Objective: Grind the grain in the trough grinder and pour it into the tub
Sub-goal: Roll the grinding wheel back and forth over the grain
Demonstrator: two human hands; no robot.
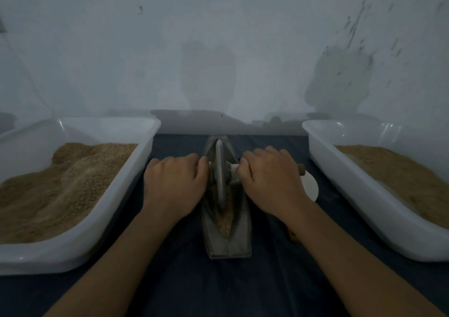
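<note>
Here, much of the scene is sitting in dim light, and the handle running through the grinding wheel (220,168) is almost wholly hidden under the person's two fists. The left hand (176,182) is curling its fingers down over the handle's left end, and the right hand (269,183) is gripping the right end the same way; only a dark stub (301,169) is poking out past the right knuckles. The wheel is standing upright in the trough grinder (227,219), which is lying lengthwise on the dark cloth (184,285) between the forearms. Brown grain (224,217) is showing in the groove on the near side of the wheel; what lies under and beyond the wheel is hard to make out. A pale round disc (309,185) is peeking out behind the right hand, mostly covered, and a small orange object (292,235) is half hidden under the right wrist. The left tub (136,171), heaped with grain, is being cut off by the picture's left edge, and the right tub (345,190), also holding grain, is running off the right edge. Strips of open cloth are lying between each tub and the grinder, with a wider stretch nearest the person, and a stained wall (218,49) is closing in just behind.
</note>
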